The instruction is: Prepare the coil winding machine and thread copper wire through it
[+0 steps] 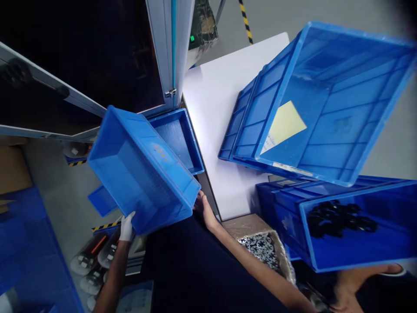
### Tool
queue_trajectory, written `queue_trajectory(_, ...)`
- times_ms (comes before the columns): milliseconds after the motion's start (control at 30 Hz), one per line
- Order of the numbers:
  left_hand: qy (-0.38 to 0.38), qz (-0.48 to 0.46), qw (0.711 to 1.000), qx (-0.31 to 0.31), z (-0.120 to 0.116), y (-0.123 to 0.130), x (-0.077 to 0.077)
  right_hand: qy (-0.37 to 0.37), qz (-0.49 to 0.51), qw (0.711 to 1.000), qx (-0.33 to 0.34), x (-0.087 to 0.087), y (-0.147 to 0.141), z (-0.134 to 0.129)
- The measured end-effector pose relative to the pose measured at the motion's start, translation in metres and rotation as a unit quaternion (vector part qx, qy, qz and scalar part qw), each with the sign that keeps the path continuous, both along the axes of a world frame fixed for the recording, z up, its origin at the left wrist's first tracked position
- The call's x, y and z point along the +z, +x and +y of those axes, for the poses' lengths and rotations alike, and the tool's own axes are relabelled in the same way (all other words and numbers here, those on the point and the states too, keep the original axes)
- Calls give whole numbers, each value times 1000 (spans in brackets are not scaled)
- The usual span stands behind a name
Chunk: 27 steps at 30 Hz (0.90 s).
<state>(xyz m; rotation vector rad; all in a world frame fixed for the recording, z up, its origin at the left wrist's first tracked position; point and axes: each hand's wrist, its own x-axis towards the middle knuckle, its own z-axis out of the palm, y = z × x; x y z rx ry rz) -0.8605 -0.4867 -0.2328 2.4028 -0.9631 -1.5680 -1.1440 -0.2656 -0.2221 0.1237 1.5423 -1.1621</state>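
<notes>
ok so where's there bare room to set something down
The white table is bare between the shallow tray and the stacked bins, wider toward its far end. It's crowded to the right, with those and the bin of black parts, and by the near edge, where the cardboard box sits. The held bin partly covers the tray.

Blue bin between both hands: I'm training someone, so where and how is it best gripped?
Grip the blue bin by its near-end corners, one hand from each side, where the left hand and right hand are: its broad, tilted body probably needs both.
</notes>
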Motion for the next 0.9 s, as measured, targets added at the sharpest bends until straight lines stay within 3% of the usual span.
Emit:
queue_trajectory(100, -1, 26, 997, 73, 3, 7, 21, -79, -21, 997, -3, 30, -3, -29)
queue_trajectory(167, -18, 20, 996, 86, 1, 5, 36, -135, 23, 990, -10, 45, -14, -43)
queue_trajectory(267, -82, -1, 994, 67, -2, -4, 64, -159, 171, 971, -53, 67, -36, -46)
queue_trajectory(333, -145, -8, 989, 28, 0, -13, 85, -133, 311, 938, -74, 86, -47, -35)
queue_trajectory(400, -205, -26, 978, -24, 8, -23, 104, -139, 430, 892, -11, 106, -52, -21)
queue_trajectory(500, -248, -95, 959, -97, 25, -40, 125, -213, 429, 841, 251, 123, -48, -11)
queue_trajectory(567, -254, -137, 947, -139, 36, -52, 132, -185, 356, 813, 422, 114, -43, -19)
queue_trajectory(667, -260, -149, 938, -176, 50, -66, 134, -33, 257, 767, 588, 72, -42, -41)
queue_trajectory(733, -266, -141, 935, -187, 59, -72, 130, 16, 203, 734, 648, 41, -45, -56)
queue_trajectory(800, -274, -122, 933, -197, 67, -76, 125, 15, 171, 714, 678, 19, -46, -65)
queue_trajectory(900, -275, -103, 928, -227, 77, -81, 118, 10, 158, 707, 689, 8, -33, -69)
